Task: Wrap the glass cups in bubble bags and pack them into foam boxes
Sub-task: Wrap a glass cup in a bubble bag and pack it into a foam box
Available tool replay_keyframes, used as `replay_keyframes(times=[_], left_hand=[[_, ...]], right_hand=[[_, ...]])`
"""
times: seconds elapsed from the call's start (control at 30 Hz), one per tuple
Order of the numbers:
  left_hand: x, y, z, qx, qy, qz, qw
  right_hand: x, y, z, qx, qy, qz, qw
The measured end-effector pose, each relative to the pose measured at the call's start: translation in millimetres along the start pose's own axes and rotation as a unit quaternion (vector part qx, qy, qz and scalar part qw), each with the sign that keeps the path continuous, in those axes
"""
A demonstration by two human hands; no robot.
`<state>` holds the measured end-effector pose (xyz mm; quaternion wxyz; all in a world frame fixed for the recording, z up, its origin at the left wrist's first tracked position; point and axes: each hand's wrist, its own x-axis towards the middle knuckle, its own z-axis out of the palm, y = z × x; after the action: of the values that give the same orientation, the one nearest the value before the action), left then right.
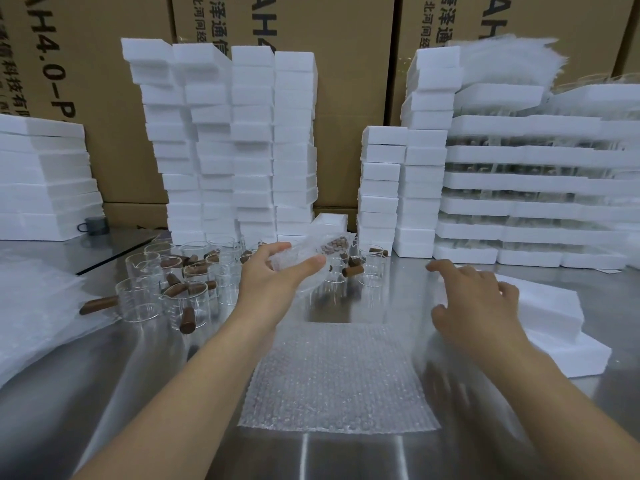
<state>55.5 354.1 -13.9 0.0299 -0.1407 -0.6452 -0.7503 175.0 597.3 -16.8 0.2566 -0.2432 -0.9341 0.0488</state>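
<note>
Cardboard cartons (353,98) printed "AH4.0-P" beside partly cut-off Chinese characters back leaning stacks of foam boxes (235,140) from 10 to 2 o'clock on the steel table (156,375), where a flat bubble bag (332,382) lies at 6 o'clock. At centre the left hand (273,271) curls its fingers round a bagged glass cup (311,251), while the right hand (481,299), fingers loosely spread and holding nothing, hovers by a foam box (554,317) at 3 o'clock. A one-handed slip could drop the cup onto the bare glass cups (180,271) at 10 o'clock.

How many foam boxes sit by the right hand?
2, stacked beside the right hand: upper foam box on top, lower foam box jutting out beneath. Another could hide underneath.
</note>
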Motion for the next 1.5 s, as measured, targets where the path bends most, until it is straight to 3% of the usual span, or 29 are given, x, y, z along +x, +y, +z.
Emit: replay_keyframes(times=[0.13,0.27,0.37,0.47,0.57,0.67,0.77,0.87,1.0,1.2,1.5], left_hand=[[-2,1,2,-0.002,-0.001,0.003,1.0],[-2,0,2,0.0,0.007,0.004,1.0],[-1,-2,1,-0.001,0.018,0.014,1.0],[-2,-1,3,-0.013,0.031,0.021,0.999],[-2,0,5,-0.015,0.038,0.025,0.999],[-2,-2,5,0.0,0.026,0.042,0.999],[-5,-4,7,0.018,0.006,0.06,0.998],[-9,-5,12,0.034,-0.029,0.068,0.997],[-17,-8,22,0.093,-0.081,0.095,0.988],[-22,-18,30,0.2,-0.106,0.135,0.965],[-14,-17,16,0.339,-0.144,0.119,0.922]], right_hand=[[5,17,6,-0.026,0.036,0.019,0.999],[6,13,5,0.031,0.068,-0.016,0.997],[-3,-15,1,0.119,0.073,-0.116,0.983],[-22,-44,6,0.173,0.011,-0.237,0.956],[-36,-59,15,0.211,-0.048,-0.293,0.932],[-32,-53,17,0.246,-0.04,-0.271,0.93],[-18,-34,19,0.227,0.004,-0.205,0.952],[-6,-16,27,0.16,-0.033,-0.119,0.979],[0,-7,37,0.206,-0.077,-0.047,0.974],[3,-10,42,0.211,-0.062,-0.024,0.975],[4,-8,43,0.214,-0.064,-0.03,0.974]])
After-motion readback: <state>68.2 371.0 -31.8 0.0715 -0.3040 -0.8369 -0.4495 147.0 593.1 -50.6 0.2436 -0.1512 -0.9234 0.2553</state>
